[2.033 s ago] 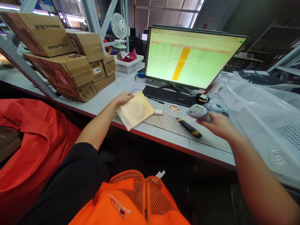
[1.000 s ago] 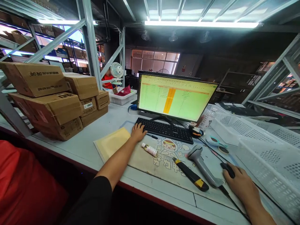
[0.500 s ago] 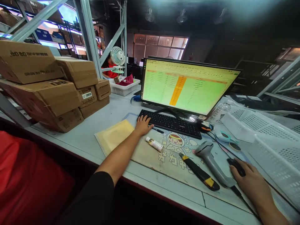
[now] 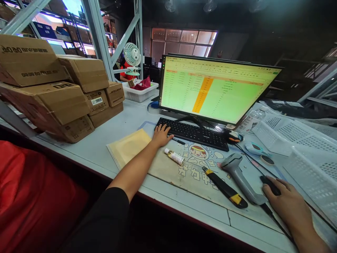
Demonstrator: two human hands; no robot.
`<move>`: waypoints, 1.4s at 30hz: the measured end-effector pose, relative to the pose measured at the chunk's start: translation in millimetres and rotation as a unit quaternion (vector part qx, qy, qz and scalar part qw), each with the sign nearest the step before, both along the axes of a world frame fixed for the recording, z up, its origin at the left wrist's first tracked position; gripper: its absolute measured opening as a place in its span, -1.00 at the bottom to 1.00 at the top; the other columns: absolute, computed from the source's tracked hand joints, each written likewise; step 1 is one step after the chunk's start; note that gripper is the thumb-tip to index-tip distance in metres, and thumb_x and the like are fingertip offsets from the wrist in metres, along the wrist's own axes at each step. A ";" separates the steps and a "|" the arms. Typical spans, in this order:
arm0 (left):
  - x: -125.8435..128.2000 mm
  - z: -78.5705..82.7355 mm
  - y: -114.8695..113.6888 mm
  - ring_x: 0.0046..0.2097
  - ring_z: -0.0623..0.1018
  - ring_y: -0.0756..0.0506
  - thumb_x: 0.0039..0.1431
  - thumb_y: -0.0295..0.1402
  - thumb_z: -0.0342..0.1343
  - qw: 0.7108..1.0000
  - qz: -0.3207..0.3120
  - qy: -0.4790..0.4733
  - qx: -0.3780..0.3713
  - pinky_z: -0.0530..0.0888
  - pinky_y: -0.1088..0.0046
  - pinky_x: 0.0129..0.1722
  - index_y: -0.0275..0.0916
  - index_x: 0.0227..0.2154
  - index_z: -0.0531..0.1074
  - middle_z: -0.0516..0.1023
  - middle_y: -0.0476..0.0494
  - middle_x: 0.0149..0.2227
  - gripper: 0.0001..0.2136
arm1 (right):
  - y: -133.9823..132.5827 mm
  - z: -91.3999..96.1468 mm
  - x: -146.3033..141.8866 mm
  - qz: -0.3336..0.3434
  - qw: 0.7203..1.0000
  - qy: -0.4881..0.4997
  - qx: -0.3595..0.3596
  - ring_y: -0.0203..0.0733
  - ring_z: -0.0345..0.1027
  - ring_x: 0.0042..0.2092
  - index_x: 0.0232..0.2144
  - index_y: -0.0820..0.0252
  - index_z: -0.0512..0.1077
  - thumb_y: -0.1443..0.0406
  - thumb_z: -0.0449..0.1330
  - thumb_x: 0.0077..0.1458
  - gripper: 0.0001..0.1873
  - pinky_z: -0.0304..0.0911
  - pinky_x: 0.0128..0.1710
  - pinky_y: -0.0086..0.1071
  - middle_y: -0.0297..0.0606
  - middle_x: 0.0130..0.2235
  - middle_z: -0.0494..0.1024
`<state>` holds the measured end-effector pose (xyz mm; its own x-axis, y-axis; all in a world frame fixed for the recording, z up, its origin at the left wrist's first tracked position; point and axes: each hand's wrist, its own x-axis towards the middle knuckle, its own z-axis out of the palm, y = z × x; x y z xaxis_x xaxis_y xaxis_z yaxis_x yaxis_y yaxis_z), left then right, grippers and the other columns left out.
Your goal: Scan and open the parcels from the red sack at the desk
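Observation:
My left hand (image 4: pixel 161 136) lies on the left end of a black keyboard (image 4: pixel 195 135), fingers spread and open. A black computer mouse (image 4: pixel 270 185) sits under my right hand (image 4: pixel 288 200), whose fingers wrap round it. Just left of that hand lies a grey barcode scanner (image 4: pixel 244 181). A black and yellow utility knife (image 4: pixel 225 187) rests beside the scanner. Near my left hand are a dark pen (image 4: pixel 179 141) and a small bottle with a white cap (image 4: pixel 174 156). Behind the keyboard a monitor (image 4: pixel 216 91) shows a spreadsheet with an orange column.
Cardboard boxes (image 4: pixel 44 102) are stacked on the left of the desk. Yellowish envelopes (image 4: pixel 129 146) lie near my left forearm. White perforated baskets (image 4: pixel 310 168) stand at the right. Tape rolls (image 4: pixel 267 160) lie by the mouse cable. A person in red sits behind a fan (image 4: pixel 132 55).
The view has shifted slightly, with the monitor sitting higher and the mouse a little further right in the picture. Both hands keep their places on the keyboard and mouse.

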<state>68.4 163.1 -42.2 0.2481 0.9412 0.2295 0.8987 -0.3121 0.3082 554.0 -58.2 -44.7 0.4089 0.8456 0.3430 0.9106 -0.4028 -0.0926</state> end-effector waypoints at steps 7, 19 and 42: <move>0.9 1.8 -1.7 0.50 0.03 -0.35 0.42 0.03 -0.10 1.000 0.009 0.006 -0.002 -0.05 0.02 0.48 -0.14 0.42 0.19 0.07 -0.19 0.50 -0.38 | 0.6 0.1 -0.7 -0.020 1.000 0.018 0.004 0.26 0.43 0.16 0.17 0.01 0.48 -0.13 -0.11 0.17 -0.28 0.41 0.10 0.06 -0.09 0.20 0.48; 1.3 2.3 -2.7 0.50 0.04 -0.37 0.42 0.03 -0.09 1.000 0.010 0.008 -0.001 -0.04 0.03 0.48 -0.16 0.41 0.20 0.07 -0.19 0.50 -0.38 | 1.6 0.1 -2.1 -0.012 1.000 0.016 0.001 0.24 0.42 0.16 0.17 0.11 0.48 -0.14 -0.15 0.14 -0.22 0.36 0.16 0.01 -0.03 0.19 0.46; 3.3 4.4 -3.8 0.50 0.03 -0.36 0.42 0.03 -0.11 1.000 0.002 0.013 0.005 -0.03 -0.02 0.47 -0.09 0.41 0.20 0.06 -0.19 0.50 -0.40 | 4.6 -0.9 3.0 0.006 0.999 0.047 0.020 0.35 0.48 0.06 0.12 0.13 0.49 -0.22 -0.15 0.09 -0.16 0.45 0.02 0.15 0.00 0.17 0.49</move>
